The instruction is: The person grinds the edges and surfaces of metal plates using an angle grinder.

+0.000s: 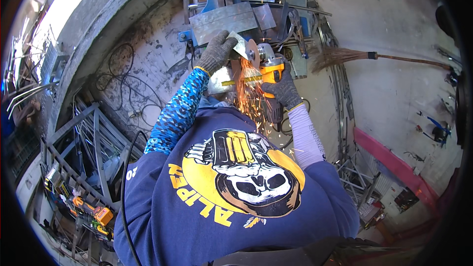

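Note:
My left hand (217,51), in a grey knit glove, grips a small bright metal plate (240,44). A matching glove covers my right hand (284,88), which is wrapped round the yellow and black body of an angle grinder (272,72). The grinder's thin disc (253,53) meets the plate's right edge. Orange sparks (246,86) stream down from that contact toward my body. Just below the plate lies a yellow marked strip (241,80), partly hidden by the sparks. A larger grey metal sheet (224,23) lies just beyond my left hand.
Blue vise-like metalwork (185,36) stands by the sheet, with pliers (296,22) to its right. A broom (345,55) lies at right, above a pink beam (394,157). Black cables (123,83) loop over the floor at left. Metal frames (96,138) and yellow power tools (101,214) sit lower left.

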`<action>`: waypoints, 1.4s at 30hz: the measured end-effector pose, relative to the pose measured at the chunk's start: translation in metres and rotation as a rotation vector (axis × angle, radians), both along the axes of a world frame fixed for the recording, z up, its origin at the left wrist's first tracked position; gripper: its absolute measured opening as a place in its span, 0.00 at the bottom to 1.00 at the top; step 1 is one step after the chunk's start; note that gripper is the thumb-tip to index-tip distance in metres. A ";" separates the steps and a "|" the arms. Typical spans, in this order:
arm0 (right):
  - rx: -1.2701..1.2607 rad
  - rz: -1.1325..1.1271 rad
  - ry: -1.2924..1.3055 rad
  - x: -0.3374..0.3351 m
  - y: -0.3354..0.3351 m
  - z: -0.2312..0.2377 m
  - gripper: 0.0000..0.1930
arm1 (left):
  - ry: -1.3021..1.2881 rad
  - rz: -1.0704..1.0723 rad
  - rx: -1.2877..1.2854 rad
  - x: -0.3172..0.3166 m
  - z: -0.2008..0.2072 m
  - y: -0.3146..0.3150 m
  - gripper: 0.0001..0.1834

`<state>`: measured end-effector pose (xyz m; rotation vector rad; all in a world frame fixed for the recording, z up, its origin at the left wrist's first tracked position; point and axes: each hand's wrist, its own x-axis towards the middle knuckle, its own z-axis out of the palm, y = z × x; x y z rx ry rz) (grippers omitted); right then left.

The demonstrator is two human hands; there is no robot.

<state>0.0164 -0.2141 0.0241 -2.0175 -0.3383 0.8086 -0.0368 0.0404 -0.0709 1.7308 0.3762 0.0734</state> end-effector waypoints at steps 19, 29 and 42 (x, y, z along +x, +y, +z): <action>-0.033 0.033 0.056 -0.002 -0.010 0.017 0.56 | 0.044 0.058 -0.036 0.007 -0.030 -0.005 0.19; 0.189 -0.162 0.031 -0.016 -0.056 0.006 0.50 | -0.036 0.344 -0.843 -0.002 0.062 -0.004 0.13; 0.213 -0.211 0.223 -0.032 -0.039 0.016 0.48 | -0.008 0.202 -0.432 -0.015 0.086 -0.010 0.16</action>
